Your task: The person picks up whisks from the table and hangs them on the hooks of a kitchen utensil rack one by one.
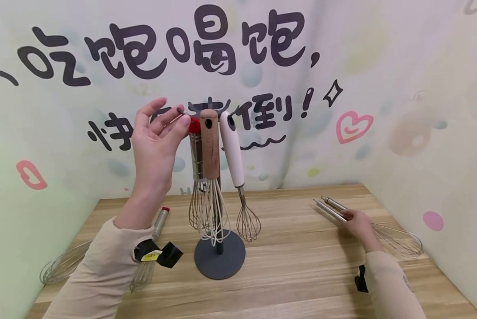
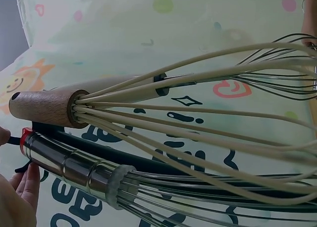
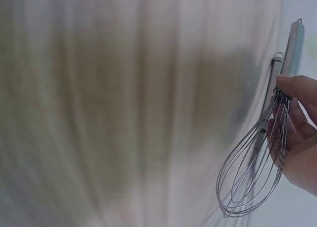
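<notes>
Printed backdrop with big black characters wraps the wooden counter (image 1: 302, 266). Centre: dark rack (image 1: 220, 257) on a round base, three whisks hanging, namely a steel whisk with red cap (image 1: 196, 150), a wood-handled whisk (image 1: 209, 146) and a white-handled whisk (image 1: 232, 150).

Left hand (image 1: 154, 146) is up at the rack top, fingers (image 1: 181, 120) pinching the thin hang loop by the red cap. Judgement: seat the loop fully on the hook and let the whisk settle before releasing, since the wires crowd the wood-handled one.

Right hand (image 1: 358, 221) is on the counter at far right, fingers curled on the handles of two steel whisks (image 1: 386, 235). Judgement: lift only one and keep the wires untangled.

Two more whisks (image 1: 103, 261) lie left, one red-capped.
</notes>
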### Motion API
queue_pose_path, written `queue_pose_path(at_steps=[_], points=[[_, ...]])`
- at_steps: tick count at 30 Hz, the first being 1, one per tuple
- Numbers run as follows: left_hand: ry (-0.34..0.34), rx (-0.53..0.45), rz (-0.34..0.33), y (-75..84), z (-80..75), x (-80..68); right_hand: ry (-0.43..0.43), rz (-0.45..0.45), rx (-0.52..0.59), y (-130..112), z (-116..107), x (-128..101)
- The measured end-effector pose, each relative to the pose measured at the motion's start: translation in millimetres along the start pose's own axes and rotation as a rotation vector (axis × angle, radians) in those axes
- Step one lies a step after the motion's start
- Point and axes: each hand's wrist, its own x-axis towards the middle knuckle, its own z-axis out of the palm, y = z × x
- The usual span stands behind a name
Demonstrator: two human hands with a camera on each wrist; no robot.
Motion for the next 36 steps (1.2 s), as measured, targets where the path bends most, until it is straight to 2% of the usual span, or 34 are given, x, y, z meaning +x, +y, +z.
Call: queue_pose_path(at_steps=[8, 12, 18, 22, 31, 36], points=[[0.015, 0.004, 0.024, -2.2, 1.2, 1.6, -0.002, 0.002, 0.057, -28, -12, 10], [0.014, 0.002, 0.028, -2.5, 1.1, 2.1, -0.005, 0.031, 0.092, -45, -16, 16], [0.004, 0.007, 0.030, -2.3, 1.8, 3.7, -0.012, 0.065, 0.265, -80, -24, 16], [-0.001, 0.025, 0.025, -2.2, 2.1, 4.2, -0.030, 0.041, 0.381, -103, -31, 13], [0.004, 0.024, 0.026, -3.8, 2.2, 4.8, -0.075, -0.021, 0.471, -145, -46, 8], [0.008, 0.011, 0.033, -4.7, 0.7, 6.3, -0.109, -0.046, 0.580, -170, -54, 0]])
